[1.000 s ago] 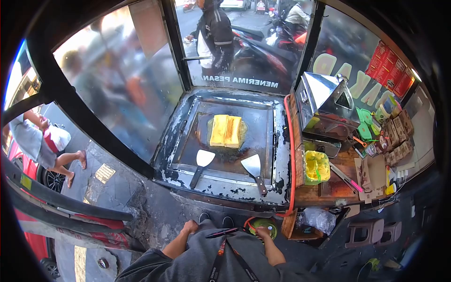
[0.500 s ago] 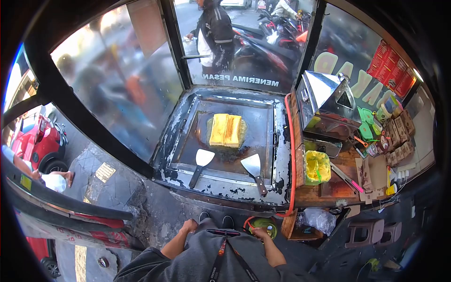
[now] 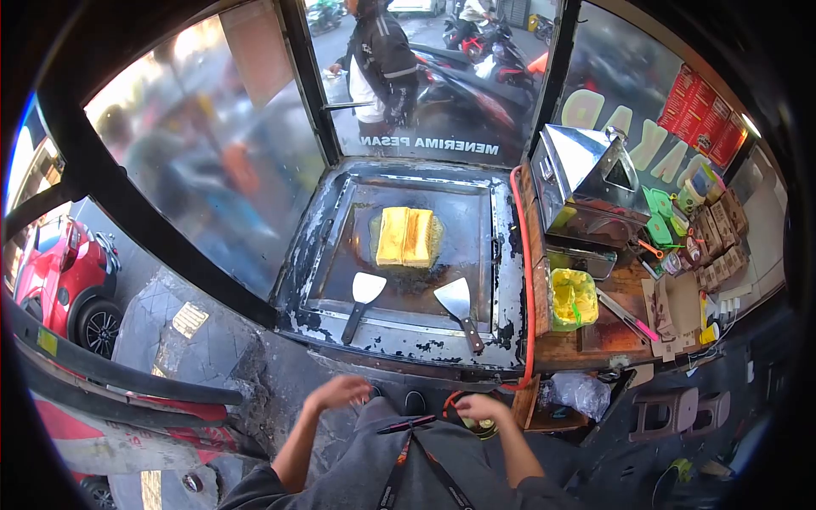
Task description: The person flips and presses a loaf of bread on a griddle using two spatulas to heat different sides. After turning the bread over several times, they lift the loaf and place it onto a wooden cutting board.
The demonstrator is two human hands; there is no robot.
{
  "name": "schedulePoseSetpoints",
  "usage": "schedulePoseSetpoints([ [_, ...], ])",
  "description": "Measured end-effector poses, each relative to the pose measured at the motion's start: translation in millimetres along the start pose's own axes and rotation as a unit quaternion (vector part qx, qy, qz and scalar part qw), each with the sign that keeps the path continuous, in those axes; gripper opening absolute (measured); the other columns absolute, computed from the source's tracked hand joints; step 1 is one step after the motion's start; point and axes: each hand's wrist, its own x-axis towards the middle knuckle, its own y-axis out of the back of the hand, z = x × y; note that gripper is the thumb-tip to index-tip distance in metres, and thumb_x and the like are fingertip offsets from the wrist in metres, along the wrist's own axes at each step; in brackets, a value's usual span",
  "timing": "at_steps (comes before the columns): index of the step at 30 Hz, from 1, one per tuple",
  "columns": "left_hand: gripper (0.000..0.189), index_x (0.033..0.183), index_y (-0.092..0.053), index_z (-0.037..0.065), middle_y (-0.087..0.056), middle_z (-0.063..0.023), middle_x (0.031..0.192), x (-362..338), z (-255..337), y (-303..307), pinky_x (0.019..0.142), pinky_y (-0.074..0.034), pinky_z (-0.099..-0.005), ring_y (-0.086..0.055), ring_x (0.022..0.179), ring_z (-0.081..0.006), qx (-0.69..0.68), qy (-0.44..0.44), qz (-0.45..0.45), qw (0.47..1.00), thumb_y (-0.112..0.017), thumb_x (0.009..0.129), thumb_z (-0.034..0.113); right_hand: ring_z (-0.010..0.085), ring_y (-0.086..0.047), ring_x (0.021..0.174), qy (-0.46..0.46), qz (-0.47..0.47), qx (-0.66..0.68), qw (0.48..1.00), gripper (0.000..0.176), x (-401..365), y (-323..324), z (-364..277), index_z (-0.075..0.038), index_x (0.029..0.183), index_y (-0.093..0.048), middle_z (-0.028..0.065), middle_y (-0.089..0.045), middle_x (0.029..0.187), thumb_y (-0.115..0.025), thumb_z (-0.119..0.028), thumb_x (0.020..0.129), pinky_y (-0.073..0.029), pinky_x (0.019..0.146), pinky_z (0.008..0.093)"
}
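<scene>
In front of my body, short of the griddle's front edge, my left hand [image 3: 340, 392] hangs in the air with loosely stretched fingers and nothing in it. My right hand [image 3: 481, 407] is also raised and holds nothing, its fingers loose and apart. Ahead, two yellow, browned bread slabs [image 3: 405, 238] lie side by side on the flat griddle [image 3: 340, 255]. Two scrapers rest along its near rim, handles towards me: the left scraper [image 3: 368, 289] is nearest my left hand, the right scraper [image 3: 456, 299] nearest my right. Neither hand touches them.
An orange gas hose [image 3: 529, 289] runs along the griddle's right side. On the wooden counter are a tub of yellow spread [image 3: 574, 299], tongs [image 3: 625, 314] and a steel box [image 3: 586, 183]. Glass panes surround the griddle; a person [image 3: 382, 68] stands outside.
Both hands have risen from beside my waist and moved forward towards the griddle, their fingers loosening. The bread and scrapers have stayed put.
</scene>
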Motion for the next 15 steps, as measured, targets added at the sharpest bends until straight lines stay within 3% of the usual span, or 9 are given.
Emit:
schedulePoseSetpoints([
  [1, 0.028, 0.108, -0.063, 0.002, -0.068, -0.0071, 0.089, -13.4, 34.1, 14.1, 0.074, -0.051, -0.0282, -0.064, 0.081, -0.0132, -0.009, -0.062, 0.032, 0.998, -0.055, 0.094, 0.026, 0.0176, -0.065, 0.09, 0.085, 0.021, 0.025, 0.996, 0.035, -14.4, 21.9, -18.1, -0.006, 0.113, -0.062, 0.0107, -0.069, 0.099, -0.064, -0.027, 0.085, -0.049, 0.082, 0.0308],
  [3, 0.025, 0.107, -0.063, 0.001, -0.067, -0.0085, 0.088, -53.6, 115.1, 38.3, 0.074, -0.051, -0.0276, -0.064, 0.08, -0.0139, 0.026, -0.162, 0.124, 0.979, -0.058, 0.093, 0.02, 0.0173, -0.065, 0.087, 0.137, 0.092, 0.015, 0.986, 0.032, -76.1, 80.5, -106.4, -0.007, 0.111, -0.063, 0.0081, -0.068, 0.096, -0.064, -0.026, 0.086, -0.05, 0.079, 0.0308],
  [4, 0.023, 0.106, -0.063, 0.0, -0.067, -0.0092, 0.088, -76.1, 159.2, 48.9, 0.073, -0.051, -0.0273, -0.064, 0.081, -0.0145, 0.071, -0.201, 0.183, 0.96, -0.059, 0.091, 0.018, 0.0179, -0.065, 0.084, 0.152, 0.177, -0.035, 0.972, 0.032, -114.7, 105.6, -154.9, -0.007, 0.109, -0.064, 0.0085, -0.068, 0.093, -0.065, -0.026, 0.085, -0.051, 0.075, 0.0312],
  [5, 0.023, 0.109, -0.063, 0.001, -0.068, -0.0093, 0.085, -89.6, 181.3, 65.0, 0.072, -0.051, -0.0295, -0.065, 0.08, -0.016, 0.148, -0.314, 0.233, 0.908, -0.058, 0.091, 0.013, 0.0146, -0.065, 0.082, 0.177, 0.274, -0.093, 0.941, 0.027, -149.8, 125.5, -196.5, -0.007, 0.107, -0.065, 0.0073, -0.068, 0.095, -0.066, -0.018, 0.083, -0.052, 0.072, 0.0304],
  [7, 0.023, 0.1, -0.063, -0.003, -0.065, -0.0098, 0.08, -139.0, 242.5, 71.8, 0.07, -0.049, -0.0296, -0.063, 0.076, -0.0166, 0.127, -0.402, 0.328, 0.846, -0.062, 0.084, 0.013, 0.0141, -0.06, 0.075, 0.23, 0.443, -0.1, 0.861, 0.024, -208.7, 145.6, -254.4, -0.006, 0.103, -0.065, 0.0057, -0.065, 0.088, -0.066, -0.015, 0.08, -0.047, 0.068, 0.0297],
  [9, 0.036, 0.099, -0.061, -0.006, -0.06, -0.0178, 0.091, -179.8, 280.4, 72.3, 0.067, -0.044, -0.0322, -0.056, 0.08, -0.0259, 0.147, -0.561, 0.422, 0.697, -0.059, 0.083, 0.026, 0.0215, -0.061, 0.079, 0.341, 0.56, -0.189, 0.731, 0.032, -260.9, 160.0, -287.3, 0.0, 0.102, -0.062, 0.0126, -0.065, 0.096, -0.067, -0.022, 0.079, -0.047, 0.07, 0.036],
  [11, 0.055, 0.1, -0.06, -0.008, -0.059, -0.0216, 0.092, -231.5, 299.6, 100.5, 0.073, -0.046, -0.0453, -0.055, 0.091, -0.0369, 0.264, -0.745, 0.416, 0.448, -0.046, 0.085, 0.044, 0.0253, -0.06, 0.083, 0.498, 0.643, -0.147, 0.563, 0.031, -294.4, 148.9, -329.3, -0.001, 0.099, -0.062, 0.0166, -0.063, 0.096, -0.064, -0.025, 0.08, -0.045, 0.07, 0.0388],
  [12, 0.043, 0.112, -0.055, 0.0, -0.053, -0.0163, 0.109, -265.7, 333.2, 82.2, 0.083, -0.043, -0.0444, -0.051, 0.102, -0.0333, 0.207, -0.802, 0.323, 0.458, -0.049, 0.088, 0.036, 0.0252, -0.06, 0.083, 0.562, 0.65, -0.178, 0.48, 0.031, -307.3, 144.1, -340.9, -0.001, 0.1, -0.062, 0.0164, -0.064, 0.096, -0.064, -0.025, 0.08, -0.045, 0.07, 0.0387],
  [15, 0.043, 0.113, -0.054, 0.001, -0.053, -0.0158, 0.11, -313.0, 375.0, 46.4, 0.083, -0.043, -0.0446, -0.051, 0.103, -0.033, 0.313, -0.873, 0.278, 0.25, -0.049, 0.088, 0.036, 0.0247, -0.06, 0.083, 0.69, 0.624, -0.253, 0.264, 0.031, -329.5, 133.8, -377.3, -0.002, 0.1, -0.062, 0.016, -0.064, 0.096, -0.064, -0.025, 0.08, -0.046, 0.07, 0.0384],
])
